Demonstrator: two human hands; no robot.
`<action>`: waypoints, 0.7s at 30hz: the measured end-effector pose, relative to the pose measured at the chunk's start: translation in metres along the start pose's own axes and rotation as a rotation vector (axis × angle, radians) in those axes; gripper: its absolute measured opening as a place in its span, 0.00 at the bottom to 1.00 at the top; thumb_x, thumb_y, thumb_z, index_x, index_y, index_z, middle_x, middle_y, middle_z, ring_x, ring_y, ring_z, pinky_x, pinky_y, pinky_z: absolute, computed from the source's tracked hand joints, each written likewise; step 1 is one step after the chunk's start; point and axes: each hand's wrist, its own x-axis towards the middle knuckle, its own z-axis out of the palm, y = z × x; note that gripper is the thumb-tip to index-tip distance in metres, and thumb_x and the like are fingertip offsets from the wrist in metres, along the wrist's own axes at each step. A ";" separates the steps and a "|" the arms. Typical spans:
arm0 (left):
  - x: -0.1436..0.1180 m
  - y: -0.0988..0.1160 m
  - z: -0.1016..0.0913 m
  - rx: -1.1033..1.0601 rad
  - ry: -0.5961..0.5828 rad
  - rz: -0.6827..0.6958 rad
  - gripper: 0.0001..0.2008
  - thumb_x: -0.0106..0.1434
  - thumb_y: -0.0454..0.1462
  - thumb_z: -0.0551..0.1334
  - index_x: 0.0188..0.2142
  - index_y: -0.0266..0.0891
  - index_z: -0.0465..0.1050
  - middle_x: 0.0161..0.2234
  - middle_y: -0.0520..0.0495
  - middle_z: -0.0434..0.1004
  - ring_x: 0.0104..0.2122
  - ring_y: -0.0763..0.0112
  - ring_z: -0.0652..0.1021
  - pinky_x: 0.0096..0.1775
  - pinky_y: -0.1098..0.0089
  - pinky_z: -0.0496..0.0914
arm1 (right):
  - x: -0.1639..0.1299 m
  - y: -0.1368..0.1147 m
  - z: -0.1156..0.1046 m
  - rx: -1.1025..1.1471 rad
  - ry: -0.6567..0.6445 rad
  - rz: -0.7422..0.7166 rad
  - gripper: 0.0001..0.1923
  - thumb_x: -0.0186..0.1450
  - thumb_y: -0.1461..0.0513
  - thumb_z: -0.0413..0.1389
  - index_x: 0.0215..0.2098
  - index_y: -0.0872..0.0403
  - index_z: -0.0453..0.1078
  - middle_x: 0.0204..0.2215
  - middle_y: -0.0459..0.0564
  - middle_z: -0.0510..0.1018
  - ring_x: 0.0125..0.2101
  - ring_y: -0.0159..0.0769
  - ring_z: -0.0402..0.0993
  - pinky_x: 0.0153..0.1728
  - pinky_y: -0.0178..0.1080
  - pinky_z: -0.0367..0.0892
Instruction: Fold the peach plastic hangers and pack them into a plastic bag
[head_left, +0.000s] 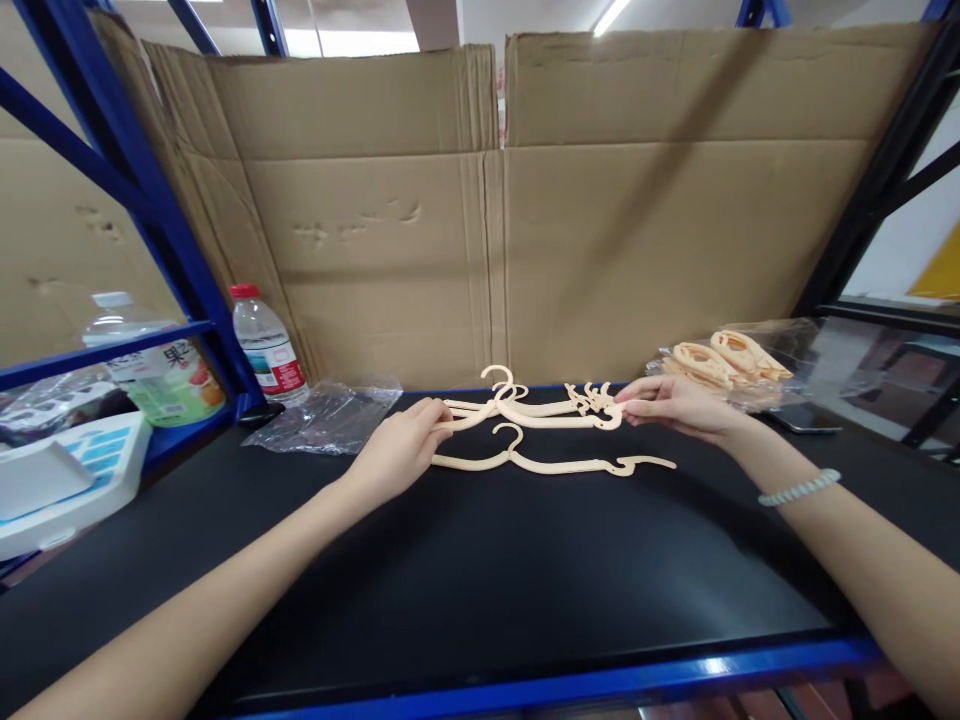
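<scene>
Head view shows your two hands out over a black shelf (480, 590) with a blue front edge. Your left hand (401, 445) grips the left ends of a small stack of cream hangers (540, 408), fingers curled over them; your right hand (675, 405), a pale bead bracelet (799, 487) on its wrist, pinches the right ends of the same stack. The stack sits near the back edge of the shelf, about midway along it, its hooks pointing toward the cardboard wall (480, 230) behind. One more single hanger (551, 462) lies flat on the shelf just in front of the stack, free of both hands. Toward the back right corner a clear bag of hangers (724, 365) rests close to your right hand. Toward the back left, a crumpled clear bag (326, 412) lies beside your left hand, and a water bottle (266, 345) with a red cap stands upright against the blue post (150, 200).
</scene>
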 end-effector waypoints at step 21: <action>-0.006 0.004 -0.006 0.100 -0.313 0.289 0.07 0.63 0.33 0.55 0.29 0.39 0.67 0.29 0.49 0.71 0.32 0.67 0.72 0.38 0.67 0.62 | -0.005 -0.001 -0.008 -0.853 -0.443 -0.060 0.11 0.53 0.54 0.62 0.24 0.54 0.74 0.24 0.47 0.72 0.26 0.33 0.64 0.27 0.35 0.59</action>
